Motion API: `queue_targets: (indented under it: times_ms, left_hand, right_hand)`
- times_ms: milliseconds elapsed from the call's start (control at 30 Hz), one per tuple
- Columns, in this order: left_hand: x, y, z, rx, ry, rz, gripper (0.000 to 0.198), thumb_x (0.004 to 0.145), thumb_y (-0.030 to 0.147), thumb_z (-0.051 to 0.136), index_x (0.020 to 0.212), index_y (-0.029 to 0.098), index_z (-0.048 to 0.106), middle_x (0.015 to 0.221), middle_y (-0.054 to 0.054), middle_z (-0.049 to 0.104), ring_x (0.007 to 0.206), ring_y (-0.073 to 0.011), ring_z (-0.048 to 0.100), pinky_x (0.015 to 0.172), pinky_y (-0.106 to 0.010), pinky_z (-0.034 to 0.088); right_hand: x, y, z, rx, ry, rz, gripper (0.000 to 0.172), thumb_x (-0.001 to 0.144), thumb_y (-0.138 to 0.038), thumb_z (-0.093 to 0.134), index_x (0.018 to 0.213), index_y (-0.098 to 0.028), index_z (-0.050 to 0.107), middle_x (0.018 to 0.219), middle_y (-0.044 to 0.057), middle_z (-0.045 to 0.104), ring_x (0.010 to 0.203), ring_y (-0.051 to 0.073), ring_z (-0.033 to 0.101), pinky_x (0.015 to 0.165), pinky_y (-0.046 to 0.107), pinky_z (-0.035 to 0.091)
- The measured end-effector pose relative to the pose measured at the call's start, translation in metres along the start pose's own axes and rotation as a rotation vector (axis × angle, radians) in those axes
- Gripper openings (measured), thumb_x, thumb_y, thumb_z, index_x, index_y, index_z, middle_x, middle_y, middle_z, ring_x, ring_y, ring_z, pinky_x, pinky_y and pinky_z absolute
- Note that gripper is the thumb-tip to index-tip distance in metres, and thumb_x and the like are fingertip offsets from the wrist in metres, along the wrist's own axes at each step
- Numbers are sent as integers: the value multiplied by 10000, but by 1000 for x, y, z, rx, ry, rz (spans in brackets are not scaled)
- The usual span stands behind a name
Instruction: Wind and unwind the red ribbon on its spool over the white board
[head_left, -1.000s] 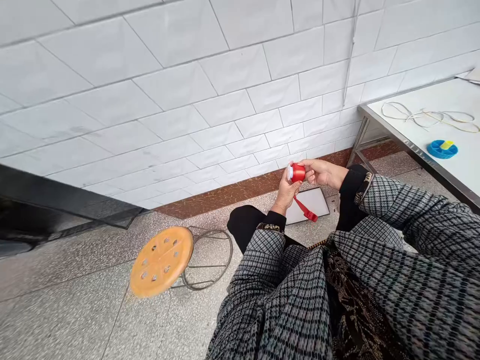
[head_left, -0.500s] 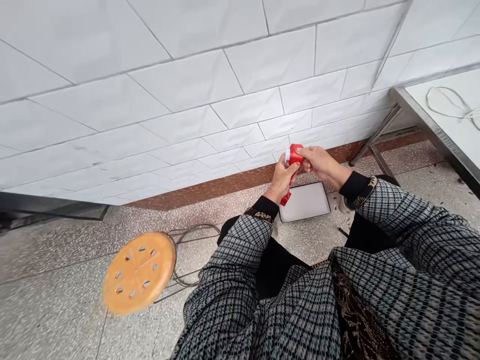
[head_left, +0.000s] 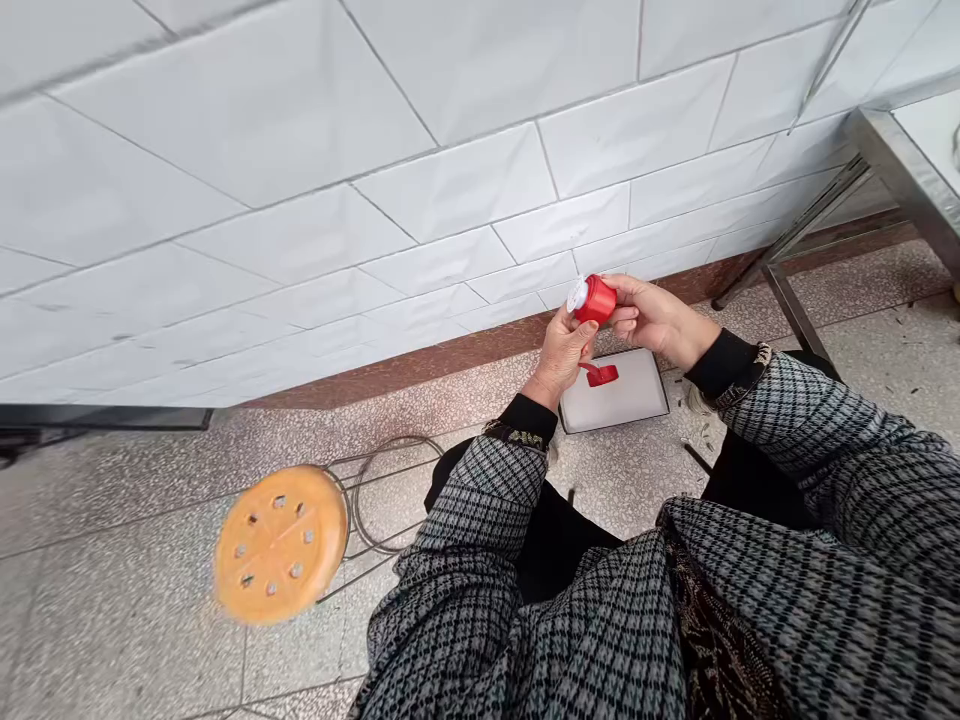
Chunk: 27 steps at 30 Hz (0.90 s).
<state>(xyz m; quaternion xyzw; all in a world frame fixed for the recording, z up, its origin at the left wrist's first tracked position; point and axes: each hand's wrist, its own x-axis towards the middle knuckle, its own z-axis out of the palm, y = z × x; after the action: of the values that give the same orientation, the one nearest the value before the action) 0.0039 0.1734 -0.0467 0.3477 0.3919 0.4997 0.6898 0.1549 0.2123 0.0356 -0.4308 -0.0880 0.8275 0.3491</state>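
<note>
A roll of red ribbon (head_left: 601, 299) on a white spool is held up between my two hands, its white end facing left. My right hand (head_left: 651, 318) grips the roll from the right side. With thumb and fingers closed, my left hand (head_left: 562, 352) pinches at the roll's lower left edge. From below my left hand a loose loop of the ribbon hangs down. Behind that loop, on the floor, lies a shallow box (head_left: 637, 408) with a pale inside and dark rim.
An orange round stool (head_left: 282, 545) with holes in its seat and thin metal legs lies at the left. At the upper right stands a metal-framed table (head_left: 904, 165). White wall tiles (head_left: 465, 185) rise in front. Small dark scraps dot the speckled floor (head_left: 600, 485).
The ribbon roll has turned so more of its white end shows. The hanging ribbon now curls in a loop further right, over the box. The view has shifted slightly.
</note>
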Motion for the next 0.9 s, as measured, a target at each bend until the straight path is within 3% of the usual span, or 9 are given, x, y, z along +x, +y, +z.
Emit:
queue_targets:
  times_ms: [167, 333, 433, 500, 633, 733, 900]
  left_hand:
    - [0, -5, 6, -7, -40, 1, 700, 617, 605, 996, 1055, 217, 612, 495, 147, 418, 384, -34, 261, 393, -191, 154]
    - [2, 0, 2, 64, -75, 23, 900, 575, 463, 1049, 1344, 254, 632, 588, 130, 498, 395, -23, 296, 394, -203, 200]
    - [2, 4, 0, 105, -87, 0, 992, 523, 411, 1070, 1395, 275, 617, 612, 127, 517, 392, -20, 293, 384, -208, 199]
    - [1, 4, 0, 100, -69, -24, 974, 526, 439, 1064, 1376, 277, 616, 607, 127, 507, 385, -21, 278, 376, -210, 176]
    - [-1, -1, 3, 46, 0, -32, 849, 619, 537, 1007, 1318, 274, 604, 565, 140, 433, 390, -31, 257, 384, -205, 165]
    - [0, -6, 7, 29, 38, -27, 816, 659, 583, 974, 1305, 264, 590, 537, 150, 396, 391, -38, 253, 388, -203, 169]
    - [2, -8, 10, 75, 46, -35, 815, 664, 590, 969, 1312, 251, 609, 535, 144, 404, 406, -38, 252, 397, -208, 175]
  right_hand:
    - [-8, -9, -7, 3, -42, 60, 215, 1082, -153, 504, 872, -186, 529, 529, -92, 415, 373, 16, 170, 341, 109, 166]
    - [-9, -12, -18, -36, -59, 142, 182, 1050, -168, 556, 872, -185, 523, 547, -81, 447, 366, 16, 203, 321, 113, 187]
    - [-9, -11, -23, -48, -52, 173, 171, 1042, -184, 586, 878, -187, 536, 549, -80, 450, 371, 23, 214, 317, 121, 208]
    - [-11, -6, -23, -53, -48, 143, 189, 1054, -208, 610, 875, -186, 554, 552, -81, 445, 383, 25, 225, 328, 122, 228]
    - [-15, 11, -19, -109, -69, -51, 224, 1022, -289, 751, 879, -180, 618, 596, -61, 512, 436, 38, 327, 391, 135, 333]
    - [-14, 21, -15, -177, -20, -156, 232, 1011, -252, 768, 839, -174, 633, 566, -61, 493, 452, 51, 360, 415, 150, 344]
    - [-9, 10, -13, 1, 48, -85, 219, 1085, -171, 612, 867, -172, 597, 581, -77, 484, 409, 21, 267, 375, 115, 229]
